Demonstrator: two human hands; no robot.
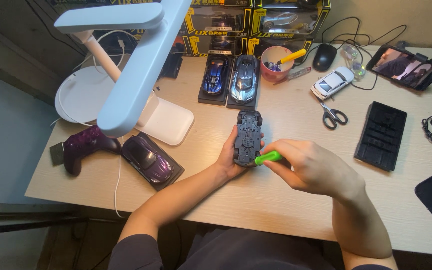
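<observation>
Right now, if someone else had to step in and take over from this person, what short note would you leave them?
Left hand grips the upturned grey toy car, underside up, on the wooden desk.
Right hand holds a green-handled screwdriver with its tip at the car's near end.
The black base tray lies apart to the right, scissors beside it.
Done: car is off any base.
Left: I cannot tell which underside screws are out.
</observation>
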